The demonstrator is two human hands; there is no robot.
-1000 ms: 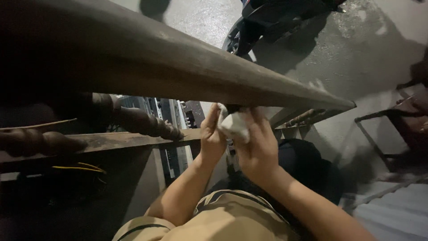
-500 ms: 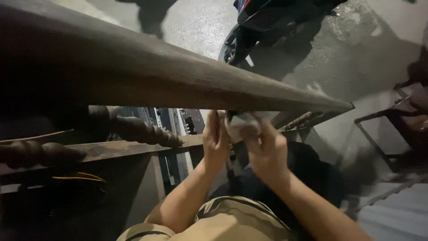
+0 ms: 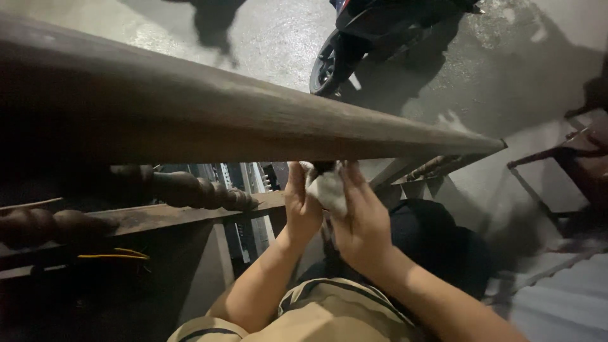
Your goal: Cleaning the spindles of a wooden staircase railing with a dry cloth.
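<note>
My left hand (image 3: 300, 206) and right hand (image 3: 362, 221) are raised together just under the handrail (image 3: 253, 123), with a white cloth (image 3: 326, 187) pressed between them. My right fingers are spread over the cloth from the right; my left fingers curl in against its left side, so both hands grip it. The cloth sits right below the rail's underside, near the rail's far end; whether it touches the wood I cannot tell. Left of my hands, turned balusters (image 3: 190, 190) lie dark beside a flat wooden beam (image 3: 164, 215). Beyond the rail, a motorbike (image 3: 367, 31) stands on the grey floor (image 3: 506, 69). A chair frame (image 3: 563, 164) shows at the right edge.
</note>
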